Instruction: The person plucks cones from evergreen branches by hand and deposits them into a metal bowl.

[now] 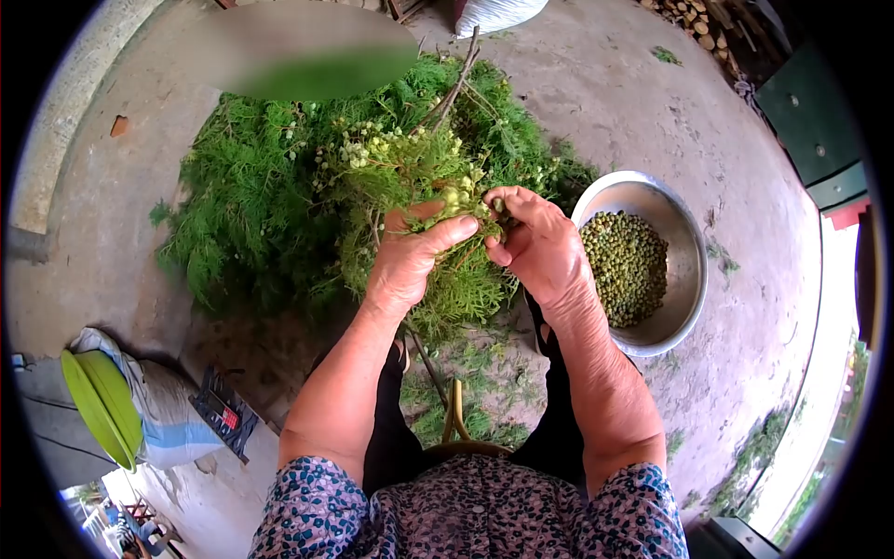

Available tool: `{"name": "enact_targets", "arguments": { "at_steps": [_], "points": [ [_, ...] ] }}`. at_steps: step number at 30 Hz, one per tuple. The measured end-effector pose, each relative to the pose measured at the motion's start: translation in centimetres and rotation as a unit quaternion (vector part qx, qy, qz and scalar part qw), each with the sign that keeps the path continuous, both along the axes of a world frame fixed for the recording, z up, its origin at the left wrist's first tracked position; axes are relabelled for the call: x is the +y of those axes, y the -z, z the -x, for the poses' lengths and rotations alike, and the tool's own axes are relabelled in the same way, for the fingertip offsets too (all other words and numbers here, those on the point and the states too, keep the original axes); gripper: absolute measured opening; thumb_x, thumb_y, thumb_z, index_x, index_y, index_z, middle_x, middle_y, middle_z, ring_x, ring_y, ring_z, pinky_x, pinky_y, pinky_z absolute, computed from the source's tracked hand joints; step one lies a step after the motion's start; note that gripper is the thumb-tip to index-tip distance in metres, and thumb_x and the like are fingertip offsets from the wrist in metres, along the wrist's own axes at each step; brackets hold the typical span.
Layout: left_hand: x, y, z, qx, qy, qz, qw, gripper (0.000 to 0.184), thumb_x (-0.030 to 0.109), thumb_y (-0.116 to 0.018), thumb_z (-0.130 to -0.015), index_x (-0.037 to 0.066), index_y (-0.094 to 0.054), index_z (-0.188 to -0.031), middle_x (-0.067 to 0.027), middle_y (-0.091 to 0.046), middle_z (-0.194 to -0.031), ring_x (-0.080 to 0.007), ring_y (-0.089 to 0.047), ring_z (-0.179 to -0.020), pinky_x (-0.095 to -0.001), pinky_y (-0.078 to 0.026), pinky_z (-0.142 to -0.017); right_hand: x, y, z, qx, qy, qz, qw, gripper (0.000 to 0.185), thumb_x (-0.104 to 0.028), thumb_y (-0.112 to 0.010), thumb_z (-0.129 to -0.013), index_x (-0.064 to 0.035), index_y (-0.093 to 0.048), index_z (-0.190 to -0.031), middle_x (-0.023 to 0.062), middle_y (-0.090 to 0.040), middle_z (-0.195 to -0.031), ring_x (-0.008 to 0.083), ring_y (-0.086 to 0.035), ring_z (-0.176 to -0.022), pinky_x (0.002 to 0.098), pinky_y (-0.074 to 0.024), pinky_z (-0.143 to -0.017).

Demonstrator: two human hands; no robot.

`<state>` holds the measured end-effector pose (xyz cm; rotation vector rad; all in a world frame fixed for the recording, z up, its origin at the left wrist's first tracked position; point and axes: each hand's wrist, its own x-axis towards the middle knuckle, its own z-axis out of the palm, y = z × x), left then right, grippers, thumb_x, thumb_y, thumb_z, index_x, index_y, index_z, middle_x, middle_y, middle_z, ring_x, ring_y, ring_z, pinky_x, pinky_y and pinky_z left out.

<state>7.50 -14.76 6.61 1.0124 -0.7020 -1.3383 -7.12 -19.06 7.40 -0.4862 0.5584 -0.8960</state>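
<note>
My left hand (410, 261) is closed around a leafy conifer branch (391, 177) that bears pale green cones, its thumb pressed on the sprig. Close beside it, my right hand (545, 247) has its fingertips curled at the same sprig, with small green cones (503, 210) between the fingers. Beneath and beyond both hands spreads a heap of cut green conifer branches (242, 186). To the right of my right hand stands a metal bowl (684, 252), partly filled with small round green cones (624, 265).
At the left, a lime-green basin (98, 405) leans on a filled sack (172, 410). A white sack (498, 14) and stacked firewood (694, 28) stand at the back. Fallen sprigs lie on the concrete floor (596, 88). Green cabinet panels (815, 116) are at the far right.
</note>
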Motion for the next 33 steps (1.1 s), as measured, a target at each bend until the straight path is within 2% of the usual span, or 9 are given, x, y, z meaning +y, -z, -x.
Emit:
{"name": "enact_targets", "arguments": {
  "at_steps": [3, 8, 12, 15, 21, 22, 25, 26, 33],
  "points": [
    [0.0, 0.1, -0.2, -0.037, -0.012, -0.015, 0.999, 0.016, 0.012, -0.071, -0.070, 0.003, -0.065, -0.082, -0.0037, -0.065, -0.076, -0.0083, -0.058, -0.068, -0.0244, -0.044, -0.066, -0.2, 0.2, 0.7, 0.036, -0.045, 0.047, 0.997, 0.017, -0.018, -0.049, -0.086, -0.0024, -0.055, -0.090, 0.0017, -0.053, -0.083, 0.0120, -0.049, -0.067, 0.0249, -0.0385, -0.051],
    [0.0, 1.0, -0.3, -0.080, 0.010, -0.036, 0.996, 0.015, 0.011, -0.071, -0.070, 0.002, -0.065, -0.080, -0.0002, -0.063, -0.072, -0.0062, -0.054, -0.065, -0.0222, -0.041, -0.060, 0.5, -0.1, -0.1, 0.196, -0.001, 0.069, 0.978, 0.018, -0.019, -0.063, -0.080, -0.0019, -0.062, -0.088, -0.0021, -0.055, -0.063, 0.0063, -0.045, -0.051, 0.0193, -0.0363, -0.047],
    [0.0, 0.4, 0.6, -0.053, -0.039, -0.042, 0.997, 0.015, 0.014, -0.069, -0.072, 0.002, -0.066, -0.081, 0.0004, -0.062, -0.071, -0.0053, -0.052, -0.064, -0.0212, -0.040, -0.058, 0.4, 0.2, 0.2, 0.188, -0.031, 0.128, 0.973, 0.012, -0.014, -0.060, -0.082, -0.0025, -0.061, -0.085, -0.0030, -0.054, -0.064, 0.0057, -0.045, -0.053, 0.0187, -0.0364, -0.047],
    [-0.1, 0.7, 0.6, -0.119, -0.010, 0.023, 0.993, 0.015, 0.015, -0.067, -0.075, 0.003, -0.066, -0.084, 0.0019, -0.061, -0.070, -0.0040, -0.050, -0.063, -0.0205, -0.039, -0.058, 1.1, -0.1, -0.5, 0.296, 0.026, 0.198, 0.934, 0.008, -0.012, -0.058, -0.083, -0.0033, -0.059, -0.083, -0.0033, -0.052, -0.066, 0.0051, -0.044, -0.054, 0.0180, -0.0366, -0.047],
    [0.3, 0.6, 0.6, -0.284, 0.009, 0.051, 0.957, 0.012, 0.015, -0.064, -0.079, 0.003, -0.064, -0.078, 0.0047, -0.056, -0.062, -0.0040, -0.043, -0.055, -0.0204, -0.034, -0.050, 0.1, 2.1, 0.7, 0.027, 0.104, -0.045, 0.993, 0.012, -0.015, -0.055, -0.085, -0.0041, -0.056, -0.082, -0.0001, -0.051, -0.067, 0.0083, -0.044, -0.052, 0.0193, -0.0354, -0.046],
    [0.3, 0.7, 0.5, -0.284, 0.009, 0.050, 0.957, 0.012, 0.015, -0.064, -0.079, 0.003, -0.064, -0.078, 0.0047, -0.056, -0.062, -0.0040, -0.043, -0.055, -0.0204, -0.034, -0.050, -0.6, 2.1, 1.1, -0.020, 0.098, -0.006, 0.995, 0.012, -0.015, -0.055, -0.085, -0.0033, -0.055, -0.083, 0.0029, -0.053, -0.069, 0.0102, -0.047, -0.054, 0.0208, -0.0370, -0.047],
    [0.0, 1.2, 0.0, -0.411, -0.019, 0.135, 0.901, 0.006, 0.007, -0.064, -0.076, 0.002, -0.061, -0.075, -0.0038, -0.056, -0.060, -0.0086, -0.045, -0.052, -0.0238, -0.036, -0.048, -0.5, 0.1, 1.2, -0.023, 0.111, -0.008, 0.993, 0.013, -0.015, -0.057, -0.084, -0.0020, -0.055, -0.083, 0.0059, -0.054, -0.075, 0.0117, -0.050, -0.061, 0.0228, -0.0387, -0.050],
    [0.1, 1.0, 0.0, -0.485, -0.034, 0.139, 0.862, 0.008, 0.003, -0.064, -0.071, 0.003, -0.059, -0.077, -0.0092, -0.058, -0.066, -0.0162, -0.053, -0.053, -0.0263, -0.040, -0.048, -0.4, -0.1, 1.2, -0.023, 0.110, -0.008, 0.994, 0.013, -0.015, -0.057, -0.084, -0.0020, -0.055, -0.083, 0.0059, -0.054, -0.075, 0.0117, -0.050, -0.061, 0.0228, -0.0387, -0.050],
    [-0.3, 1.8, 0.4, -0.649, -0.086, 0.199, 0.729, 0.016, 0.002, -0.061, -0.063, 0.007, -0.058, -0.078, -0.0069, -0.060, -0.070, -0.0241, -0.060, -0.062, -0.0325, -0.046, -0.049, 0.4, 0.0, 1.0, 0.045, 0.059, -0.001, 0.997, 0.018, -0.019, -0.059, -0.083, -0.0022, -0.055, -0.086, 0.0038, -0.053, -0.067, 0.0091, -0.045, -0.049, 0.0203, -0.0322, -0.040]
  ]
}}
